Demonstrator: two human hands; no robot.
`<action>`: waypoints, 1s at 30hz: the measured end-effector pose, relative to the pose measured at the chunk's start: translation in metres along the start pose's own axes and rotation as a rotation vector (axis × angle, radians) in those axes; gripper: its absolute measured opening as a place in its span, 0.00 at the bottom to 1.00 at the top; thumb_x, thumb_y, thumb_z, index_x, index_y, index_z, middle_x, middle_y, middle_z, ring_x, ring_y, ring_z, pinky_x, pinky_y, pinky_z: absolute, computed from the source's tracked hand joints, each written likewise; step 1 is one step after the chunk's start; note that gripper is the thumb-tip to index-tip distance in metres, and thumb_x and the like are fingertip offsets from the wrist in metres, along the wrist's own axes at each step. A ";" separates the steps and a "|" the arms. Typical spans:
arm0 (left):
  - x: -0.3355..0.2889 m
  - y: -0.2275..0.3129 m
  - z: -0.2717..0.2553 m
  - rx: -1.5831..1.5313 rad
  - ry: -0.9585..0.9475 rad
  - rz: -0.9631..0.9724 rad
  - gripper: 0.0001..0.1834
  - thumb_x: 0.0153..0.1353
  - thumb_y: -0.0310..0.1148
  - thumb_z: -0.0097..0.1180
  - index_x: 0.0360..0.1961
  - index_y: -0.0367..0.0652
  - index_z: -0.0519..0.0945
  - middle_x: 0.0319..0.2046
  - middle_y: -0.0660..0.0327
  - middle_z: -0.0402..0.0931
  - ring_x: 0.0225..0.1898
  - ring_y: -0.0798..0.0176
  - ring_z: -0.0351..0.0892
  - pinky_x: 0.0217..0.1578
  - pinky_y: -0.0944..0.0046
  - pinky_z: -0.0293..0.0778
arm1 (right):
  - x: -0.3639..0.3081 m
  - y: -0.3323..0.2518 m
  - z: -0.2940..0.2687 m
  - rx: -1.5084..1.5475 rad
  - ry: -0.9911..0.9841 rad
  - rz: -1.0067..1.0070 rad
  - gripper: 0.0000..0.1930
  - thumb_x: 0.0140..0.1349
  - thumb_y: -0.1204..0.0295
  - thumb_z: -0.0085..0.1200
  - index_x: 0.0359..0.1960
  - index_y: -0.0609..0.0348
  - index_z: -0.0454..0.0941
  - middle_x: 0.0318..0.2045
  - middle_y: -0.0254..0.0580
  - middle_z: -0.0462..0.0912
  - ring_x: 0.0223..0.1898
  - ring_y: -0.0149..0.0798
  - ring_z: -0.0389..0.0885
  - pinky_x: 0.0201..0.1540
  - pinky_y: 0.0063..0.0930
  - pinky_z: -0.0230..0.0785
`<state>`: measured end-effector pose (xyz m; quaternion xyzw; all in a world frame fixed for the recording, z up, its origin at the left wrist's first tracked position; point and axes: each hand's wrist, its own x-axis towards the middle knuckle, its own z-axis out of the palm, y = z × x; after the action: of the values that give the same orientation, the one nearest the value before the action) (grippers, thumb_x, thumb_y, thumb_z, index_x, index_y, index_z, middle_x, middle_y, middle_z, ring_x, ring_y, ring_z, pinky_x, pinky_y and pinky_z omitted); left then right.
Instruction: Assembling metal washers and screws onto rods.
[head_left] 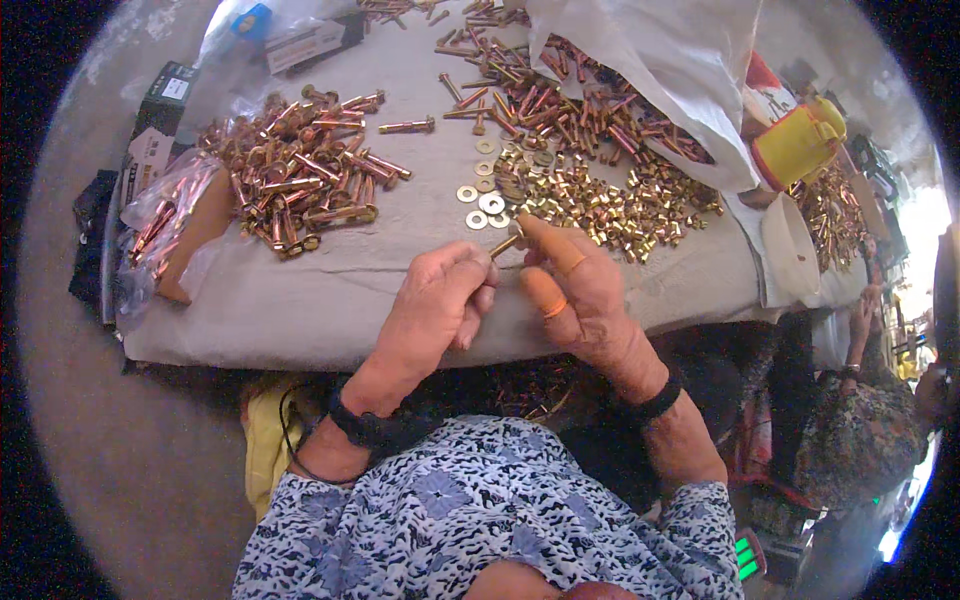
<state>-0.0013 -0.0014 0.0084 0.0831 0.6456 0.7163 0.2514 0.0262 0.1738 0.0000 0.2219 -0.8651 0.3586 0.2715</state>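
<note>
- Head view: a slim brass-coloured bolt (506,244) slants between a worker's two hands, just above the near edge of a cloth-covered table (300,300).
- Left hand (432,300), its fingers curled, pinches the bolt's lower end between thumb and fingertips.
- Right hand (585,295), orange finger covers (547,298) on thumb and index finger, meets the bolt's upper end at the index fingertip; the thumb shows apart, and whether this hand grips the bolt cannot be told.
- Flat washers (490,204) lie just beyond the fingertips, some bright, others duller.
- Beyond the right hand spreads a heap of small brass-coloured metal pieces (610,205), and farther out loose bolts (600,110) spill from beneath a white plastic sack (660,60).
- Beyond and to the left of the left hand sits a pile of coppery bolts (310,170), with one single bolt (408,127) lying apart to its right.
- Farther left of that hand, an open cardboard box (195,235) lined with clear plastic holds more bolts.
- Well to the right of the right hand, a yellow container (800,145) leans above a white bowl (790,250).
- Dark bands (657,396) circle both wrists, above a patterned blue-and-white shirt (450,510).
</note>
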 end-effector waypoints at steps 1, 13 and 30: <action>0.002 -0.002 -0.001 -0.025 0.004 0.010 0.14 0.62 0.41 0.43 0.28 0.41 0.72 0.15 0.69 0.65 0.08 0.77 0.57 0.09 0.74 0.55 | 0.003 0.000 -0.002 -0.017 0.029 0.020 0.19 0.50 0.75 0.57 0.45 0.64 0.72 0.35 0.50 0.77 0.35 0.48 0.75 0.38 0.37 0.68; 0.008 0.012 -0.020 0.084 0.055 -0.067 0.11 0.61 0.33 0.48 0.37 0.37 0.77 0.14 0.69 0.66 0.09 0.79 0.58 0.09 0.76 0.54 | 0.030 0.046 -0.049 -0.501 -0.207 0.257 0.12 0.52 0.68 0.53 0.38 0.57 0.76 0.35 0.45 0.77 0.39 0.49 0.73 0.41 0.42 0.63; 0.010 0.005 -0.021 0.207 0.051 0.008 0.11 0.59 0.33 0.51 0.36 0.35 0.76 0.17 0.68 0.70 0.20 0.78 0.66 0.20 0.74 0.62 | 0.121 0.117 -0.022 -0.677 -0.521 0.104 0.15 0.54 0.73 0.49 0.45 0.57 0.70 0.37 0.50 0.75 0.39 0.52 0.75 0.39 0.39 0.68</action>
<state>-0.0204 -0.0150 0.0083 0.0930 0.7221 0.6486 0.2220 -0.1260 0.2425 0.0307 0.1596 -0.9837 -0.0003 0.0832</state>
